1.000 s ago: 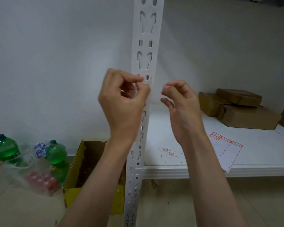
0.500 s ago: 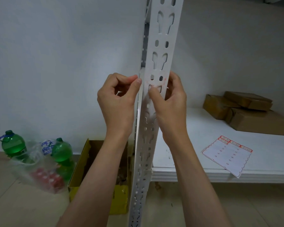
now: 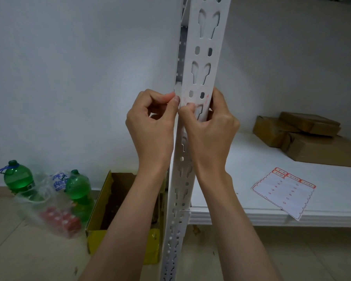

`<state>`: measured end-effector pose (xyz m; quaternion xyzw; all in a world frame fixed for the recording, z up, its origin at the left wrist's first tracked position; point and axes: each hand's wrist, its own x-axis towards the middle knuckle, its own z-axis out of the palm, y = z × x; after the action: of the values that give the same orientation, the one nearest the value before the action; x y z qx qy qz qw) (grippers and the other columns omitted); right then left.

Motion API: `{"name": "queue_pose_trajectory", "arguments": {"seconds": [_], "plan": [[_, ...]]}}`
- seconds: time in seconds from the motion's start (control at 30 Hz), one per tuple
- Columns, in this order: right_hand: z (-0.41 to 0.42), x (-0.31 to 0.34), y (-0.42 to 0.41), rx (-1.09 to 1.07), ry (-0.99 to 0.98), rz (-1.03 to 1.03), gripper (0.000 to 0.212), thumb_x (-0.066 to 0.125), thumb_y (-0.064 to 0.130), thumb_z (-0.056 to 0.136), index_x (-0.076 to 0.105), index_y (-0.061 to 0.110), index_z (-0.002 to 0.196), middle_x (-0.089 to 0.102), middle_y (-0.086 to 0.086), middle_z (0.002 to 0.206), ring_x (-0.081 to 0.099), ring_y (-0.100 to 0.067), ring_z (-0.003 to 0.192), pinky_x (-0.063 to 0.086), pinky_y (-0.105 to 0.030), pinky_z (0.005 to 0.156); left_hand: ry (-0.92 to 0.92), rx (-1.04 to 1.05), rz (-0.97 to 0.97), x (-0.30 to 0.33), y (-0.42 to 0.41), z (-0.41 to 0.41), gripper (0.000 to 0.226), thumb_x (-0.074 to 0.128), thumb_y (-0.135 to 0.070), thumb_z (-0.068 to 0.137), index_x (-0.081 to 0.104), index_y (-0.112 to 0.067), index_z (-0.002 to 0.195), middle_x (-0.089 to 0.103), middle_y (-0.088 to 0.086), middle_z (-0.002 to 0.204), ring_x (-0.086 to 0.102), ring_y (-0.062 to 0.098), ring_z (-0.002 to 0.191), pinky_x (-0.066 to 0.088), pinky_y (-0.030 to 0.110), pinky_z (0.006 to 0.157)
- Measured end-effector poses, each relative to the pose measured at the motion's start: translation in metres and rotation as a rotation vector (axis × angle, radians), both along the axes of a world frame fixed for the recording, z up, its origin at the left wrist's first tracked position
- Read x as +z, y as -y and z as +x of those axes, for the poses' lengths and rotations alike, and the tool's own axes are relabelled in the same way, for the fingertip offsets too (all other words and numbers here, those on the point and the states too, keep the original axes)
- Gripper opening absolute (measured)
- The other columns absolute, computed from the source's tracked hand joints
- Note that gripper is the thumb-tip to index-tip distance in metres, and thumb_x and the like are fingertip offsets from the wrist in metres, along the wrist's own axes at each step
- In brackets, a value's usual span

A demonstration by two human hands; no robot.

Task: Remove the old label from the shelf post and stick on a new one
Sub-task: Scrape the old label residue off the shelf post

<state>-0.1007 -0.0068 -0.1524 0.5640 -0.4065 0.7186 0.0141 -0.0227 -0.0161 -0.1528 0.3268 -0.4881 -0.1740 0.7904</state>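
Observation:
A white slotted shelf post [image 3: 201,57] rises through the middle of the head view. Faint red label remnants [image 3: 206,99] show on its face at hand height. My left hand [image 3: 152,126] is at the post's left edge, thumb and forefinger pinched together against it. My right hand [image 3: 209,126] wraps the post from the right, its thumb pressed on the front face just below the red marks. Whether a label piece sits between my left fingers is hidden. A sheet of red-bordered labels [image 3: 284,192] lies on the white shelf [image 3: 241,216] at the right.
Brown cardboard boxes [image 3: 304,136] are stacked at the back right of the shelf. On the floor at the left stand an open yellow carton [image 3: 97,238], two green bottles [image 3: 18,177] and a clear plastic bag [image 3: 51,207] with red items.
My right hand came from free air onto the post and now grips it, thumb sliding left. My left hand stays pinched at the post's left edge. The view moved closer.

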Motion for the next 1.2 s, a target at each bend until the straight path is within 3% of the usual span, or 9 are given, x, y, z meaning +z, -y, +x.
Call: {"name": "queue_pose_trajectory", "arguments": {"seconds": [0.13,0.23,0.4,0.63,0.8,0.97,1.07,1.13,1.2], "plan": [[-0.006,0.004,-0.001,0.014,0.005,0.040,0.025,0.065,0.016,0.093,0.067,0.006,0.116,0.070,0.006,0.121,0.067,0.005,0.085,0.049,-0.003,0.063,0.011,0.011,0.004,-0.001,0.001,0.000,0.006,0.072,-0.014,0.089,0.068,-0.010,0.086,0.071,0.003,0.088,0.065,0.011,0.079,0.058,0.024,0.073],[-0.012,0.005,-0.001,0.070,0.029,0.083,0.034,0.067,0.018,0.094,0.064,0.011,0.127,0.062,0.021,0.118,0.059,0.019,0.083,0.051,-0.004,0.067,0.016,0.024,0.019,-0.002,0.003,0.000,0.006,0.072,-0.016,0.090,0.069,-0.010,0.087,0.071,0.001,0.089,0.066,0.012,0.081,0.059,0.026,0.075],[-0.012,0.004,-0.003,0.128,0.062,0.121,0.038,0.067,0.022,0.094,0.059,0.013,0.129,0.067,0.001,0.129,0.065,0.000,0.091,0.054,-0.009,0.069,-0.009,0.034,0.034,-0.002,0.003,-0.001,0.007,0.071,-0.016,0.090,0.069,-0.009,0.090,0.070,0.000,0.089,0.065,0.012,0.082,0.061,0.029,0.074],[-0.009,0.008,-0.004,0.152,0.091,0.158,0.037,0.068,0.019,0.093,0.056,0.012,0.127,0.066,-0.002,0.127,0.063,0.000,0.090,0.050,-0.005,0.066,-0.015,0.018,0.046,0.000,0.001,-0.002,0.004,0.070,-0.015,0.090,0.067,-0.012,0.090,0.068,-0.005,0.087,0.065,0.009,0.082,0.061,0.030,0.074],[-0.013,0.008,-0.002,0.148,0.085,0.158,0.034,0.066,0.020,0.093,0.060,0.017,0.127,0.064,0.019,0.112,0.065,0.000,0.093,0.056,-0.014,0.071,0.013,-0.027,0.040,0.004,-0.002,-0.004,0.014,0.064,-0.019,0.092,0.065,-0.011,0.104,0.067,-0.004,0.098,0.065,0.012,0.088,0.060,0.028,0.076],[-0.022,0.007,-0.005,0.270,0.162,0.150,0.026,0.057,0.014,0.100,0.062,0.018,0.126,0.066,0.031,0.102,0.067,0.011,0.090,0.054,-0.011,0.071,0.143,-0.165,0.070,0.009,-0.006,-0.007,0.031,0.058,-0.022,0.093,0.063,-0.014,0.123,0.067,-0.001,0.115,0.062,0.011,0.096,0.050,0.009,0.075],[-0.029,0.008,-0.008,0.376,0.360,0.099,0.024,0.047,0.007,0.104,0.066,0.011,0.116,0.075,0.014,0.095,0.073,-0.008,0.093,0.059,-0.022,0.077,0.182,-0.214,0.112,0.010,-0.005,-0.007,0.036,0.058,-0.027,0.092,0.063,-0.017,0.126,0.068,-0.003,0.119,0.062,0.011,0.098,0.051,0.010,0.076],[-0.036,0.007,-0.007,0.380,0.471,0.073,0.022,0.046,0.000,0.101,0.068,0.002,0.099,0.074,0.000,0.084,0.073,-0.017,0.084,0.060,-0.028,0.078,0.195,-0.223,0.125,0.010,-0.006,-0.007,0.044,0.057,-0.035,0.086,0.063,-0.018,0.126,0.068,-0.005,0.119,0.062,0.009,0.098,0.053,0.012,0.078],[-0.043,0.005,-0.005,0.367,0.534,0.081,0.021,0.050,-0.002,0.099,0.068,0.001,0.089,0.069,-0.002,0.073,0.069,-0.018,0.073,0.061,-0.030,0.076,0.204,-0.225,0.135,0.011,-0.007,-0.006,0.048,0.058,-0.039,0.082,0.063,-0.020,0.126,0.068,-0.007,0.118,0.062,0.009,0.098,0.055,0.014,0.078]]}}
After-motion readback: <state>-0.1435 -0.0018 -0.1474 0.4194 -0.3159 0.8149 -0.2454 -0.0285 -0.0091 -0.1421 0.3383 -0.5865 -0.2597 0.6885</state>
